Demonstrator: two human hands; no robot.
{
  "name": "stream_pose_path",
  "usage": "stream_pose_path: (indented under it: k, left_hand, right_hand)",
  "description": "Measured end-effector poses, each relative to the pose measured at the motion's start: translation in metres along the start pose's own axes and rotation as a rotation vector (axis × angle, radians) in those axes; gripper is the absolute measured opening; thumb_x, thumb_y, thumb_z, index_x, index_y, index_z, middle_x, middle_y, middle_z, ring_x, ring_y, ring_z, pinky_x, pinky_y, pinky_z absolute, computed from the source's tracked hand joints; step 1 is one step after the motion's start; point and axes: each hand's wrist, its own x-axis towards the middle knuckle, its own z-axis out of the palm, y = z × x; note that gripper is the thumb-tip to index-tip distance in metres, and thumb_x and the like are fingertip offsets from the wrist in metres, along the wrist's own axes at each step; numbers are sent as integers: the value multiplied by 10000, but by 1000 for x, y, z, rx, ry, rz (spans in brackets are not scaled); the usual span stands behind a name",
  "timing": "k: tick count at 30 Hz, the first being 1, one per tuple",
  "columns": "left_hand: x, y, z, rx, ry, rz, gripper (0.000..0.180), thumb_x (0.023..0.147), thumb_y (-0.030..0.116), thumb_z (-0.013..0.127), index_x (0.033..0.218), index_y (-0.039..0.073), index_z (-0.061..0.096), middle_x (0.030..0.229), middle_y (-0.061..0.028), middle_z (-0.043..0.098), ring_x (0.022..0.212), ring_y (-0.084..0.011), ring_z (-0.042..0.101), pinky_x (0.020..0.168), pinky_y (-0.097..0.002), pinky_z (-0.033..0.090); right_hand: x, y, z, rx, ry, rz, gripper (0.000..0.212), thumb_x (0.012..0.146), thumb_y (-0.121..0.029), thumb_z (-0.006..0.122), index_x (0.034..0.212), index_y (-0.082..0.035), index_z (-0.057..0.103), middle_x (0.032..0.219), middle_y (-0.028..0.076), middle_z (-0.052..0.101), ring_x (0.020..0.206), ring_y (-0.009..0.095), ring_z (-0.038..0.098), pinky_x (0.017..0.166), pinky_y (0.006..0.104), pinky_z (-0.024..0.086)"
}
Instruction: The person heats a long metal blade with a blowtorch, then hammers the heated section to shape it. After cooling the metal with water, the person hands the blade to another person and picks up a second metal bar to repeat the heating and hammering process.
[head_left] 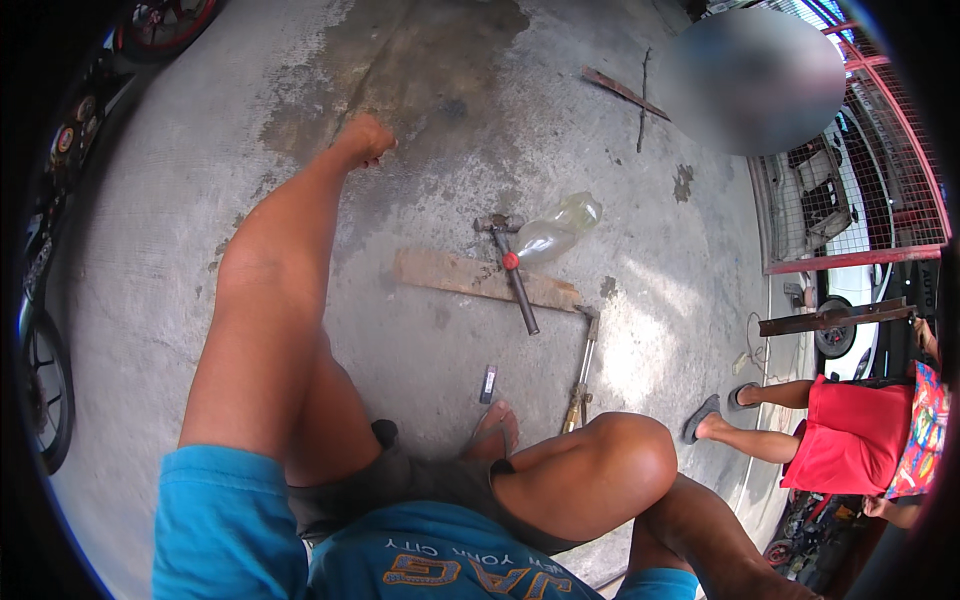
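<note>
My left hand (368, 140) is stretched forward over the dark wet patch on the concrete floor. Its fingers look curled in, and nothing shows in them. On the right, my bent arm (715, 545) runs off the lower edge, so that hand is out of sight. In front of me lies a wooden plank (455, 276) with a hammer (521, 300) across it. A clear plastic bottle (562, 228) with a red cap rests on its side against the hammer. A brass and silver cutting torch (583, 375) lies near the plank's right end. Close to my foot is a small dark rectangular object (488, 384).
A motorcycle (50, 240) stands along the left. Farther ahead lie a rusty flat bar (618, 90) and a thin rod (644, 105), crossed. At right, a person in red shorts (850, 430) holds a long metal bar (832, 318). A red-framed mesh gate (860, 267) is behind.
</note>
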Motion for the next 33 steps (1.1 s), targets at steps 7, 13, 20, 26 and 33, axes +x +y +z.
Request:
stream_pose_path:
  k: [7, 13, 20, 26, 33]
  left_hand:
    - [2, -4, 0, 32, -42, 51, 315, 915, 230, 737, 921, -84, 707, 793, -183, 720, 681, -259, 707, 610, -399, 569]
    - [-4, -2, 0, 52, -57, 59, 329, 927, 239, 738, 929, -88, 708, 780, -190, 717, 663, -267, 703, 598, -403, 557]
    - [9, -10, 7, -11, -57, 90, 287, 887, 216, 758, 879, -62, 687, 727, -181, 701, 616, -276, 692, 566, -402, 536]
    - [8, -26, -1, 28, 1, 122, 282, 855, 224, 773, 927, -40, 702, 755, -168, 706, 633, -267, 696, 575, -419, 533]
    - [14, -30, -7, 83, -61, 87, 275, 866, 226, 738, 933, -39, 708, 763, -149, 706, 640, -241, 694, 579, -401, 538]
  right_hand:
    - [1, -4, 4, 117, 76, 29, 238, 825, -133, 616, 640, -94, 472, 527, -33, 445, 455, 53, 485, 426, 194, 401]
    - [-12, -1, -9, 186, 109, 30, 219, 853, -187, 651, 720, -94, 505, 609, -44, 484, 456, 76, 477, 424, 220, 415]
    - [-125, 5, -46, -53, 375, 881, 800, 965, -768, 376, 1374, -83, 423, 686, 91, 520, 440, 116, 419, 413, 223, 380]
    - [-300, -33, 17, -120, 354, 2009, 400, 1075, -467, 531, 1136, -71, 545, 648, 9, 541, 511, 61, 466, 480, 217, 377]
    - [-430, -120, 112, 266, -492, 2144, 415, 932, -376, 761, 1206, -102, 612, 824, 78, 683, 663, 208, 640, 603, 375, 511]
